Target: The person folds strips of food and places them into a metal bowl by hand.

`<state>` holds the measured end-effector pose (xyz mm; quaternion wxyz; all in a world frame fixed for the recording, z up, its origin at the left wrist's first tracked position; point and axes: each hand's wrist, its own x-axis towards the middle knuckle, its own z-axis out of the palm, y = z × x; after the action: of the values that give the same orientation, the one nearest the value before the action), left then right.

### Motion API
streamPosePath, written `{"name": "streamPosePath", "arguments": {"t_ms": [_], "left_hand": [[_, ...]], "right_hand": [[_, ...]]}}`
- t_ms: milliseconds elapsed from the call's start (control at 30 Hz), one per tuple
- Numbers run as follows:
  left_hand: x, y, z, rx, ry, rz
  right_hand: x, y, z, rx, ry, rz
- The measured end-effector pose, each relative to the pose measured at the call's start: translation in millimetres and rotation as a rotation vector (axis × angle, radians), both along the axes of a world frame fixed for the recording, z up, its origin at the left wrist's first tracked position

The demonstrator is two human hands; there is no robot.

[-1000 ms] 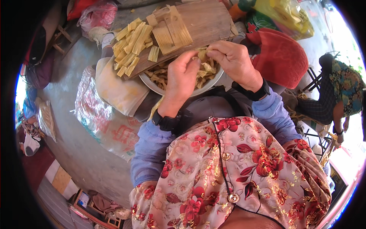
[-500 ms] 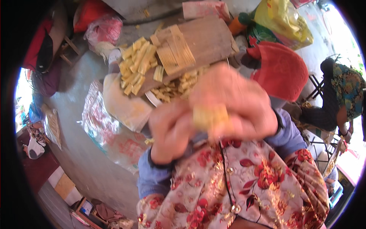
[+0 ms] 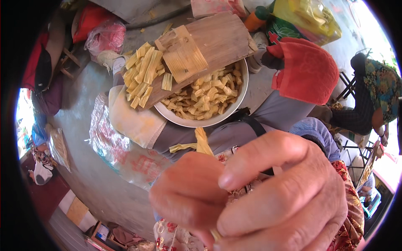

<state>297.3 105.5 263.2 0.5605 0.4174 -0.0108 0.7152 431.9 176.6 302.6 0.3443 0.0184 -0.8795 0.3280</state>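
My left hand (image 3: 188, 190) is closed round a pale yellow strip (image 3: 202, 141), which looks like tofu skin; two of its ends stick out above the fist. Close to the lens, my right hand (image 3: 289, 192) has curled fingers meeting the left hand. A bit of yellow shows low between the two hands. Past them a white-rimmed bowl (image 3: 246, 85) holds many knotted yellow pieces (image 3: 203, 96). Across the bowl lies a wooden board (image 3: 226, 37), bearing a pile of folded yellow strips (image 3: 144, 69) and a flat slatted wooden piece (image 3: 182, 54).
A red cloth (image 3: 307, 71) covers my right knee and a pale cloth (image 3: 136, 117) my left. Clear plastic sheeting (image 3: 111, 134) lies on the floor at left. Yellow and green bags (image 3: 310, 21) stand at the back right. Another person (image 3: 379, 92) sits at far right.
Both hands have come nearer the lens and lower, uncovering the bowl. The strip, a blurred bundle between my fingers before, now shows two ends above my left fist.
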Motion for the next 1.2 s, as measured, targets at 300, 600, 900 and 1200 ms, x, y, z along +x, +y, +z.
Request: {"name": "streamPosePath", "arguments": {"t_ms": [300,600,900,1200], "left_hand": [[-43.5,15.0,-6.7,-0.317,1.365,0.702],[-38.9,32.6,-52.0,-0.200,1.556,0.779],[-54.3,34.1,-74.2,-0.620,1.256,0.140],[-91.8,65.8,-98.4,-0.790,1.234,0.277]], "right_hand": [[11.6,32.0,-35.3,-0.734,0.078,-0.197],[7.6,60.0,-83.4,-0.684,-0.216,-0.328],[5.5,68.5,-84.5,-0.996,-0.732,-0.059],[-22.0,82.6,-112.8,-0.718,-0.563,-0.535]]}}
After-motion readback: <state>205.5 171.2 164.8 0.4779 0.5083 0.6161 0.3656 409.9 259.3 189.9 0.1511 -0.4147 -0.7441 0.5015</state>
